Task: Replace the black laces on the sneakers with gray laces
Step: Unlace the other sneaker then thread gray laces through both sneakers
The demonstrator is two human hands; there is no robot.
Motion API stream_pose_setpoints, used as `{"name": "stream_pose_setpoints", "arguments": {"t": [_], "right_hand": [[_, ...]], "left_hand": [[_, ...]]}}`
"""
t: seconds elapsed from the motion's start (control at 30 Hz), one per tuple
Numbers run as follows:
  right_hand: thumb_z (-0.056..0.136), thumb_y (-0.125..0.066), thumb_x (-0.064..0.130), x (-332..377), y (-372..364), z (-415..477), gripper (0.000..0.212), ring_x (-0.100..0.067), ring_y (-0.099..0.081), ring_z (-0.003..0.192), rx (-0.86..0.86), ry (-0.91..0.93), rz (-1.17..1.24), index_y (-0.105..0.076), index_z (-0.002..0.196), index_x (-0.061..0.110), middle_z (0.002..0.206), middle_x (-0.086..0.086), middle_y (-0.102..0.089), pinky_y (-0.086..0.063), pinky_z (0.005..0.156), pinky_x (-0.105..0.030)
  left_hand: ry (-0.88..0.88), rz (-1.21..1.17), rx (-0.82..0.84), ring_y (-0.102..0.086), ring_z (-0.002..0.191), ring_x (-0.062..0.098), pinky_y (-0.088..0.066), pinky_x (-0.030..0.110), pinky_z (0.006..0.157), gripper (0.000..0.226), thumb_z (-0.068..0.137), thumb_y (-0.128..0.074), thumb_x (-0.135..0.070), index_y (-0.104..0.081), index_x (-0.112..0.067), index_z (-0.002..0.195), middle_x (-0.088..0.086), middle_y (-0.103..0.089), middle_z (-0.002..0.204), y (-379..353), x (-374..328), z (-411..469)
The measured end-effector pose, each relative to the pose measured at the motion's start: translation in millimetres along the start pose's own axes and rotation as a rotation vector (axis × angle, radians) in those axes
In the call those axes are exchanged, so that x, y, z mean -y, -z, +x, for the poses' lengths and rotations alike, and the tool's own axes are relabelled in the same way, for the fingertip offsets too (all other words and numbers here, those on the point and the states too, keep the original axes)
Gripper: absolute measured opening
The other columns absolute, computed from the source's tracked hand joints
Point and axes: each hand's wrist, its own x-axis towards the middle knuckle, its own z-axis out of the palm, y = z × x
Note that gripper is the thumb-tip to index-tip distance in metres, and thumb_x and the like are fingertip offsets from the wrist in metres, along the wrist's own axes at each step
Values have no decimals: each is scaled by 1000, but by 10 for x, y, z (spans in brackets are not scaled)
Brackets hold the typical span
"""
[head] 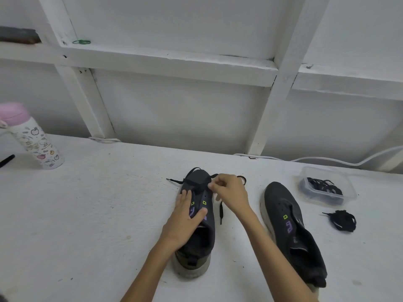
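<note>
A dark grey sneaker with a pale sole stands in the middle of the white table, toe pointing away. A black lace runs through its front eyelets, with ends trailing left and right. My left hand rests flat on the shoe's tongue, fingers straight. My right hand pinches the lace near the toe. A second sneaker without a lace lies to the right. Beyond it, a loose black lace bundle sits on the table.
A clear plastic container holding dark laces stands at the back right. A bottle with a pink lid stands far left, a black pen beside it. A white cable runs along the wall.
</note>
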Motion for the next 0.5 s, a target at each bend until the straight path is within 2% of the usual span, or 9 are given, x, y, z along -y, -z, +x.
{"name": "stream_pose_setpoints", "arguments": {"t": [0.1,0.2,0.3,0.4,0.5], "right_hand": [[85,-65,30,26,107,80,15,-15,-67,58,12,-6,-19,-63,71,22,69,4,-70,-57,72,-42],[82,-71,38,25,93,69,20,-10,-67,55,107,-46,-102,-66,75,20,72,7,-71,-52,64,-30],[78,-76,36,-10,-41,19,19,-10,-65,59,56,-8,-94,-63,72,26,70,7,-69,-44,58,-25],[81,-73,29,0,-91,19,20,-12,-63,65,15,40,-107,-58,68,31,63,10,-63,-45,60,-25],[82,-71,21,98,35,85,18,-17,-66,63,24,14,-56,-61,68,24,62,6,-63,-50,65,-32]], "left_hand": [[4,-4,4,4,148,5,-12,35,119,78,96,-48,-49,-2,-26,154,-10,6,162,-2,-5,5],[0,-1,-1,4,148,5,-13,34,118,78,96,-48,-49,-2,-26,154,-10,5,162,1,-6,3],[-3,-10,1,3,148,4,-13,34,118,78,95,-48,-49,-2,-26,154,-11,6,162,-2,-2,7],[-4,-3,5,5,148,4,-12,34,119,79,96,-47,-49,-1,-26,154,-10,7,162,-1,1,9],[-9,4,14,7,148,5,-10,35,119,78,97,-46,-49,-1,-24,154,-9,8,162,-1,0,0]]}}
